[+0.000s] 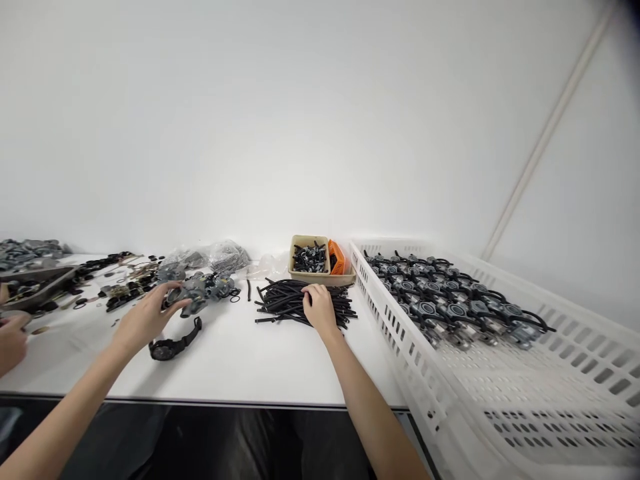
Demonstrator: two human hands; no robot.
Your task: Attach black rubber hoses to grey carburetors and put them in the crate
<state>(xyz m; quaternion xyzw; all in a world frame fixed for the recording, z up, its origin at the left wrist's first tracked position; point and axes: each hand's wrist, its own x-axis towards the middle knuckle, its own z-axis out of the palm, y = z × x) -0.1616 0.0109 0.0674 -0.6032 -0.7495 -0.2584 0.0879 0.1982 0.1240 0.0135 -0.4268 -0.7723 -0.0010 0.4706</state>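
My left hand [150, 315] is closed around a grey plastic fitting [173, 297], at the near side of a cluster of similar grey fittings [203, 288]. Partly hidden by my fingers, that fitting's full shape does not show. A black wristwatch [173, 347] lies on the table just below this hand. My right hand [319, 307] reaches onto a pile of short black rubber tubes [283, 300], fingers bent and pinching at the tubes on its right part. One loose black tube [249, 290] and a black ring [235, 299] lie between the pile and the grey fittings.
A large white plastic crate [425, 373] at the right holds rows of grey assemblies with black tubes [450, 300]. Behind the pile stand a beige bin [295, 273] of small parts and an orange basket [337, 257]. Another person's hand [13, 340] is at far left, by a grey tray [50, 287].
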